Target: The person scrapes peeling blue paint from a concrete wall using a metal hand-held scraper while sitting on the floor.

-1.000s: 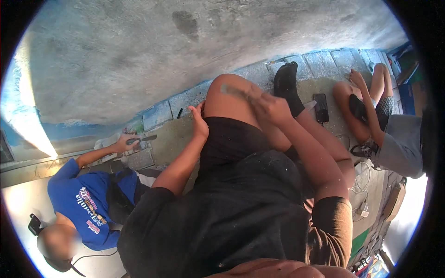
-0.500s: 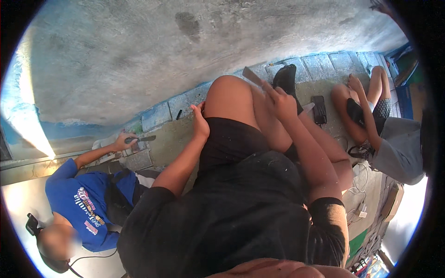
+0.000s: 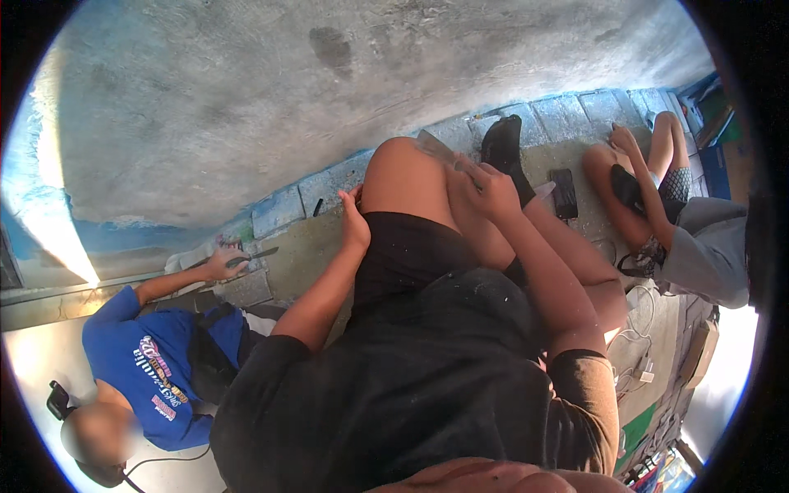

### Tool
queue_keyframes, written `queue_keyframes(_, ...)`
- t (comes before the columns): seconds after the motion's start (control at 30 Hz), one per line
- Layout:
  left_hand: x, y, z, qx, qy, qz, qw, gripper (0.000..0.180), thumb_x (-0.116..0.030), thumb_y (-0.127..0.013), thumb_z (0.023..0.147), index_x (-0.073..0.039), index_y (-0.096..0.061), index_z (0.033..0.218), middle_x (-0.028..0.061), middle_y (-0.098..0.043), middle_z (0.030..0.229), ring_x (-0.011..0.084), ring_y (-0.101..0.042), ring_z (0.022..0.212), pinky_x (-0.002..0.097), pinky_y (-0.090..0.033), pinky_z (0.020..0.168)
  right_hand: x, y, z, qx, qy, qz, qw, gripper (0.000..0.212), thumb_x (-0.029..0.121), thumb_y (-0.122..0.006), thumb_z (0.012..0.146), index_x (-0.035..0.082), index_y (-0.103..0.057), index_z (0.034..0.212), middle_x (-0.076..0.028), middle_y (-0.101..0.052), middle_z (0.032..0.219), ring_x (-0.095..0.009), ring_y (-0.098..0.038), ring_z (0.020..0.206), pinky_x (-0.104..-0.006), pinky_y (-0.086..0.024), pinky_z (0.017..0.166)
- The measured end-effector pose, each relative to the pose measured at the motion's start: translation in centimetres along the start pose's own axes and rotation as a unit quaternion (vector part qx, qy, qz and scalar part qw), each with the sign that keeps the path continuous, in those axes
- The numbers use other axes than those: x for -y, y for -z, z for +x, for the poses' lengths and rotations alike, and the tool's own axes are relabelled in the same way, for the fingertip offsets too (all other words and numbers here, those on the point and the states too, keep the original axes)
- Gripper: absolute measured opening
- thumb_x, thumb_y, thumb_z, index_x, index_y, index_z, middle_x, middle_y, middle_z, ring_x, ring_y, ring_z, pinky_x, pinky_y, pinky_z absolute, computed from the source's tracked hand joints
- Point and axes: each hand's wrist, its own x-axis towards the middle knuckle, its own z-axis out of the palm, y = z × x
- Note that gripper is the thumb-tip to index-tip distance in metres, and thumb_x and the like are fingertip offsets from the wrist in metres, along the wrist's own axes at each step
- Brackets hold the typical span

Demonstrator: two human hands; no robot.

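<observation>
In my right hand [image 3: 496,193] is a scraper [image 3: 436,148] with a flat, wide metal blade, its fingers closed round the handle. The blade points up and left, in front of my raised left knee, slightly blurred; I cannot tell if it touches anything. My left hand [image 3: 356,223] rests against the outer side of that knee, thumb and fingers apart, with some fingers hidden by the leg. Nothing shows in it.
A grey plastered wall [image 3: 246,99] rises ahead, with pale blue tiles [image 3: 275,210] along its foot. At left, a co-worker in a blue shirt [image 3: 156,370] holds a bladed tool [image 3: 264,253]. Another person [image 3: 705,251] sits at right, past a black phone [image 3: 564,193]. White cables [image 3: 641,329] lie nearby.
My right hand and the scraper have moved slightly left, with the blade tip lower. My left hand stays put. The left co-worker's tool hand has shifted a little down and right.
</observation>
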Motion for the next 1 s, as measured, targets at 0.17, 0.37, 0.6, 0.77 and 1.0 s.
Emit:
queue_keyframes(0.17,-0.6,-0.6,0.4,0.005,0.049,-0.049,0.998,0.097,-0.074,-0.012,0.111,0.003,-0.054,0.150,0.0198,-0.061,0.148,0.0315,-0.055,0.139,0.0431,-0.037,0.121,-2.3,0.3,-1.3,-0.028,-0.096,-0.059,0.993,0.049,0.023,-0.067,0.102,0.026,-0.064,0.151,-0.019,-0.072,0.087,-0.042,-0.073,0.077,-0.0533,-0.060,0.067)
queue_keyframes(0.37,-3.9,-1.6,-1.5,-0.046,-0.244,0.301,0.921,0.058,-0.051,-0.050,0.112,-0.005,-0.061,0.146,0.0203,-0.062,0.147,0.0368,-0.057,0.140,0.0501,-0.042,0.115,2.3,4.5,-4.3,0.011,-0.097,-0.051,0.994,0.047,0.022,-0.069,0.101,0.025,-0.067,0.147,-0.019,-0.070,0.080,-0.040,-0.072,0.072,-0.0520,-0.059,0.063)
queue_keyframes(0.6,-11.8,-5.5,-2.9,0.207,-0.457,0.343,0.794,0.048,-0.050,-0.066,0.103,-0.013,-0.075,0.133,0.0090,-0.062,0.154,0.0344,-0.051,0.150,0.0526,-0.040,0.115,3.9,5.3,-4.4,0.035,-0.089,-0.113,0.989,0.047,0.020,-0.071,0.098,0.023,-0.069,0.145,-0.016,-0.071,0.083,-0.038,-0.072,0.068,-0.0504,-0.059,0.062)
queue_keyframes(0.77,-10.8,-5.3,-2.5,0.216,-0.420,0.376,0.797,0.043,-0.052,-0.064,0.104,-0.016,-0.083,0.118,0.0024,-0.069,0.146,0.0295,-0.053,0.149,0.0497,-0.042,0.113,3.2,4.3,-4.1,0.018,-0.042,-0.146,0.988,0.049,0.023,-0.068,0.100,0.025,-0.066,0.148,-0.014,-0.068,0.078,-0.036,-0.070,0.058,-0.0480,-0.058,0.052)
queue_keyframes(1.0,-10.0,-5.0,-2.7,0.198,-0.428,0.364,0.803,0.038,-0.048,-0.066,0.103,-0.017,-0.085,0.114,0.0011,-0.071,0.142,0.0277,-0.054,0.149,0.0489,-0.043,0.112,3.0,4.4,-3.9,-0.017,-0.048,-0.156,0.986,0.048,0.023,-0.068,0.099,0.026,-0.067,0.147,-0.012,-0.067,0.078,-0.036,-0.068,0.056,-0.0483,-0.058,0.051)
